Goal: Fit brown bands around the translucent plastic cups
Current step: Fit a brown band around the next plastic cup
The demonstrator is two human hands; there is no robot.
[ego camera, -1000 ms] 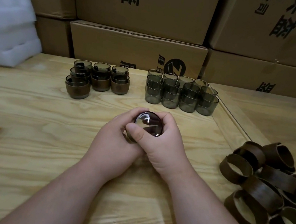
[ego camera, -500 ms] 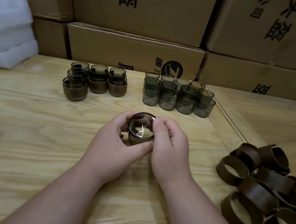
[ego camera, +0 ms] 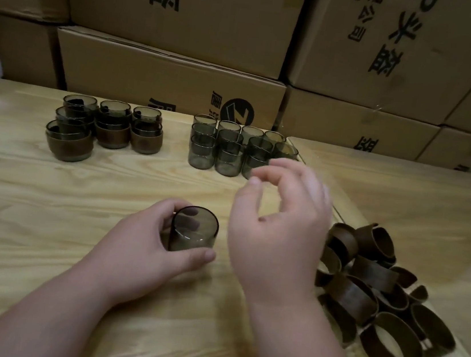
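Left hand (ego camera: 141, 244) wrapped around one bare translucent cup (ego camera: 194, 229), fingers behind the wall, thumb low across the near side, cup standing upright on the wooden table (ego camera: 29, 211) near centre frame. No band on it yet. Right hand (ego camera: 279, 223) lifted at the cup's 2 o'clock, apart from it, fingers loosely curled and half open, holding nothing; slightly blurred, so finer finger posture cannot be told.

Loose brown bands (ego camera: 363, 288) heaped at the cup's 4 o'clock, just beyond the right wrist, several overlapping and tipped on edge. Unbanded cups (ego camera: 232, 151) clustered at 12 o'clock; finished banded cups (ego camera: 91, 129) stacked at 10 o'clock, against the cardboard boxes (ego camera: 166, 79).

Likely handling: cup thin-walled, light and stiff, with a smooth, probably slippery surface; best gripped low by the base or pinched at the rim, leaving the side wall free for a band to slide on. Too hard a squeeze probably deforms or cracks it. Bands look like thin flexible strips formed into hoops, light and springy, easily flattened; best taken by the edge between thumb and forefinger, kept round, then eased over the cup squarely to avoid jamming on one side.
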